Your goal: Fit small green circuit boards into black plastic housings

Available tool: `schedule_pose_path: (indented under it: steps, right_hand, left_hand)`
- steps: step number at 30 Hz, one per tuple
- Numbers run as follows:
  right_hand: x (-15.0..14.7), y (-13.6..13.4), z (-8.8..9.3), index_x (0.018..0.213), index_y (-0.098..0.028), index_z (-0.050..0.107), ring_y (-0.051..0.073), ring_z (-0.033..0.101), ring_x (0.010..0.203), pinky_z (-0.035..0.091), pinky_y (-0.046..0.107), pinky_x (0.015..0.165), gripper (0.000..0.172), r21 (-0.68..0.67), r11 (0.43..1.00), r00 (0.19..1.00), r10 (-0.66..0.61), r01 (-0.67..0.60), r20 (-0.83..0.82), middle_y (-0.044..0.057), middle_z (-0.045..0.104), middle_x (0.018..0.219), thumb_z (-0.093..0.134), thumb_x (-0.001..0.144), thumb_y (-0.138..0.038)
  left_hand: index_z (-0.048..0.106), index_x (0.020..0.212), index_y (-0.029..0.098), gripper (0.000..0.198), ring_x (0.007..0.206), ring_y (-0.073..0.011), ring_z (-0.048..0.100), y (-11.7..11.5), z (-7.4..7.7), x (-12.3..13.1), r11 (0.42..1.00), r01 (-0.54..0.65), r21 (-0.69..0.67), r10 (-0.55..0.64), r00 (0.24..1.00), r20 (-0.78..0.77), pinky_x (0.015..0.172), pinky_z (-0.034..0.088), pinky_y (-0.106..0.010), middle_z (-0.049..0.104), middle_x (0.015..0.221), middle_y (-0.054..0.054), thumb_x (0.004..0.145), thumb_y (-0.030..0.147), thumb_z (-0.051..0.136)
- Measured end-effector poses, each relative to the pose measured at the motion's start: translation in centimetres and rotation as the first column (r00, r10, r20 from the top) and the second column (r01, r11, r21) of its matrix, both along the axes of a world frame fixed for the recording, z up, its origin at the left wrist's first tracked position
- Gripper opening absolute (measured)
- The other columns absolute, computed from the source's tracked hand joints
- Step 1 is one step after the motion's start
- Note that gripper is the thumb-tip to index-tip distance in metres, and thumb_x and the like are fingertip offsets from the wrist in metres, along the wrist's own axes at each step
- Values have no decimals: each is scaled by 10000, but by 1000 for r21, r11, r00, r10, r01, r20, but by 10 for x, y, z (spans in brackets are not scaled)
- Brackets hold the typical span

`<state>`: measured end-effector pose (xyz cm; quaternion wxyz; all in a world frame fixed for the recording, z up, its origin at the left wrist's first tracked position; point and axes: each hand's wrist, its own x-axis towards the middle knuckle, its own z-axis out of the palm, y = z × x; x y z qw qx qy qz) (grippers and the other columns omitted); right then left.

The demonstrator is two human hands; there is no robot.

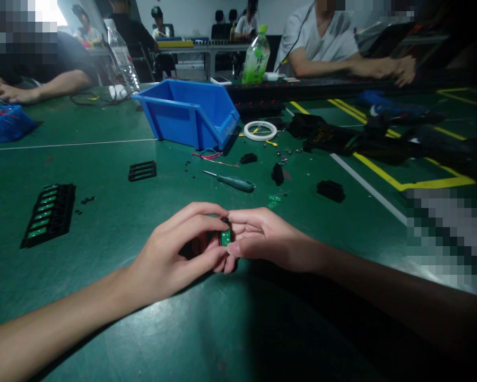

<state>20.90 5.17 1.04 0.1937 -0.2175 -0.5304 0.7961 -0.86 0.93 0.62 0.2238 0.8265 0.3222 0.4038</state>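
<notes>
Between my hands, just above the green table, is a small green circuit board (226,236) with a black part along its edge. The fingers and thumb of my left hand (182,239) pinch it from the left. My right hand (268,239) is closed round its right side, thumb at the board's lower corner; some of its fingers are hidden. Beyond the hands lies a screwdriver (235,182) with a dark green handle. A few small green boards (274,201) rest just past my right hand. To the left stands a black holder (51,215) with several green boards in a row.
A blue plastic bin (174,118) stands at the back centre, beside a white ring-shaped roll (260,131). Black plastic pieces (330,190), loose wires (212,155) and a black slotted frame (142,171) lie about. Bottles (256,55) and other people are across the table.
</notes>
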Motion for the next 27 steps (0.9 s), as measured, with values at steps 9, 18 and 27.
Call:
schedule_pose_path:
  steps: [9, 18, 27]
  right_hand:
    - [-1, 0, -2, 1084, -68, 679, 169, 729, 850, 586, 298, 824, 295, 2, 1000, 1000, 7, -7, -16, 96, 744, 942, 768, 847, -219]
    - [-1, 1, 0, 1079, -67, 680, 167, 736, 854, 596, 287, 821, 274, 9, 1000, 1000, 10, -10, -15, 97, 749, 940, 754, 858, -211]
    - [-3, -1, -3, 1058, -78, 687, 169, 749, 825, 621, 284, 779, 239, 16, 999, 999, -37, 37, 10, 79, 745, 885, 741, 889, -239]
  left_hand:
    - [691, 1144, 131, 259, 1059, -145, 682, 0, 2, 0, 1000, -2, 14, 2, 1000, 7, 847, 561, -215, 671, 1265, -127, 893, 121, 751]
    - [690, 1150, 138, 258, 1047, -146, 689, 0, 2, 0, 1000, -5, 1, 5, 1000, 13, 834, 562, -221, 669, 1265, -128, 900, 141, 749]
    - [686, 1147, 166, 247, 1041, -154, 685, 0, 1, 1, 1000, -4, -26, 4, 1000, -1, 789, 566, -223, 666, 1270, -117, 907, 139, 736]
